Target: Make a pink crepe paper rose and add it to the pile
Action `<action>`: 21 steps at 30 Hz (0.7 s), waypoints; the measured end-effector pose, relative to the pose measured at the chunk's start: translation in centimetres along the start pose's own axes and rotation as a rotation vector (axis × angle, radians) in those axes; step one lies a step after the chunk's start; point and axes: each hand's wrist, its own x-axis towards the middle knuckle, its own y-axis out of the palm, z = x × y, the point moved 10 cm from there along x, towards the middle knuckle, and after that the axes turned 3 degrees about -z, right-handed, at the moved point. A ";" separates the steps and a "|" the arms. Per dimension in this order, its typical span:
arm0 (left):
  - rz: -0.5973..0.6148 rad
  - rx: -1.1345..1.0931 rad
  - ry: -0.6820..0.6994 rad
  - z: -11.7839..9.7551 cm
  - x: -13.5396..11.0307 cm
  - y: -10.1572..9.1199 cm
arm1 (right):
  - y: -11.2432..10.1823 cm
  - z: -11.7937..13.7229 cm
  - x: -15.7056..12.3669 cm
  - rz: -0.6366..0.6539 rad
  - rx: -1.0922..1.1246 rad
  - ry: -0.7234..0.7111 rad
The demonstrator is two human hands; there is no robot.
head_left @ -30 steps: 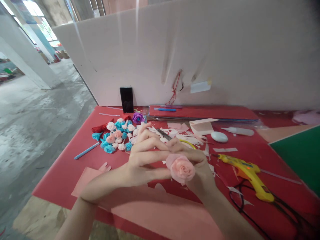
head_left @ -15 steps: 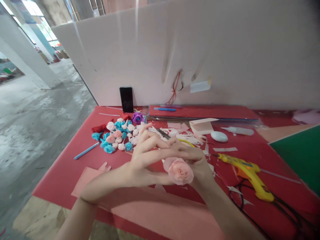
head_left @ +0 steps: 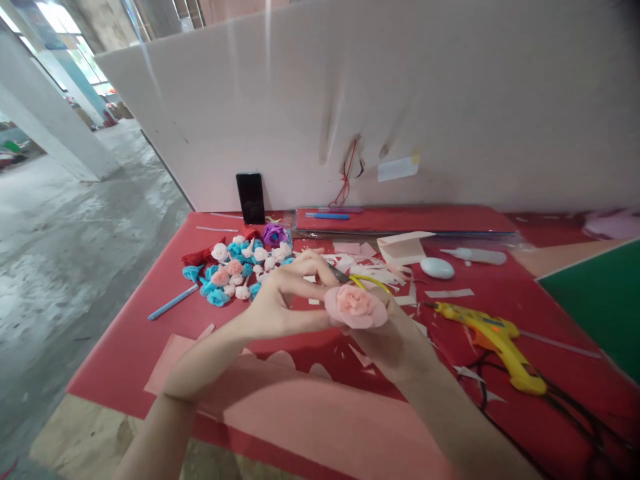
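I could slip between the blue pen (head_left: pixel 173 302) and pink paper (head_left: pixel 167 363); beyond the right hand (head_left: pixel 395 339), a glue gun (head_left: pixel 503 343) and cable (head_left: pixel 580 421) obstruct me.

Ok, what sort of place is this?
Likely a craft workstation in a workshop-like hall: flowers piled on the red table, a yellow glue gun, and bare grey floor beyond.

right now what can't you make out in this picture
Fingertips of the right hand: head view, hidden behind the pink flower.
Underside of the flower: head view, hidden by its own petals.
Blade tips of the scissors: head view, behind the left hand.
Green sheet: head view, cut off by the right edge.
Distant clutter at far left: head view, too small and blurred.
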 end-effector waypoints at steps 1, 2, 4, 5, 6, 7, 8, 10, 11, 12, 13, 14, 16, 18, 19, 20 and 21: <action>-0.001 -0.012 -0.012 0.2 0.0 0.0 | 0.0 -0.1 0.0 -0.004 0.015 0.012; -0.004 -0.025 -0.024 0.3 0.0 0.0 | 0.0 -0.2 0.1 -0.007 0.027 0.023; -0.019 -0.062 -0.051 0.7 0.0 -0.1 | 0.1 -0.4 0.2 -0.012 0.048 0.045; -0.031 -0.085 -0.069 0.9 0.0 -0.2 | 0.0 -0.6 0.2 -0.016 0.056 0.057; -0.041 -0.108 -0.091 1.2 -0.1 -0.3 | 0.0 -0.7 0.2 -0.021 0.064 0.068; -0.051 -0.132 -0.115 1.5 -0.2 -0.4 | -0.1 -0.9 0.2 -0.027 0.071 0.077; -0.061 -0.156 -0.137 1.8 -0.3 -0.4 | -0.2 -1.0 0.1 -0.034 0.075 0.087; -0.084 -0.199 -0.179 2.3 -0.4 -0.5 | -0.4 -1.2 0.1 -0.048 0.080 0.110; -0.101 -0.217 -0.201 2.5 -0.5 -0.5 | -0.5 -1.3 0.0 -0.054 0.080 0.117; -0.121 -0.233 -0.221 2.7 -0.6 -0.6 | -0.6 -1.2 -0.1 -0.055 0.069 0.116; -0.147 -0.245 -0.241 2.9 -0.6 -0.7 | -0.6 -1.0 -0.1 -0.058 0.039 0.103; -0.175 -0.252 -0.261 3.1 -0.7 -0.9 | -0.7 -0.6 -0.2 -0.067 -0.017 0.069; -0.250 -0.247 -0.306 3.4 -0.9 -1.3 | -1.2 1.2 -0.5 -0.137 -0.230 -0.081; -0.334 -0.226 -0.351 3.7 -1.3 -1.8 | -1.6 4.4 -1.8 -0.305 -0.540 -0.365; -0.374 -0.208 -0.368 3.8 -1.5 -2.0 | -1.3 6.3 -3.0 -0.404 -0.707 -0.549; -0.407 -0.187 -0.383 3.9 -1.7 -2.1 | -0.5 7.8 -4.4 -0.482 -0.869 -0.731; -0.435 -0.166 -0.395 4.0 -1.9 -2.3 | 0.5 8.7 -5.7 -0.528 -1.013 -0.884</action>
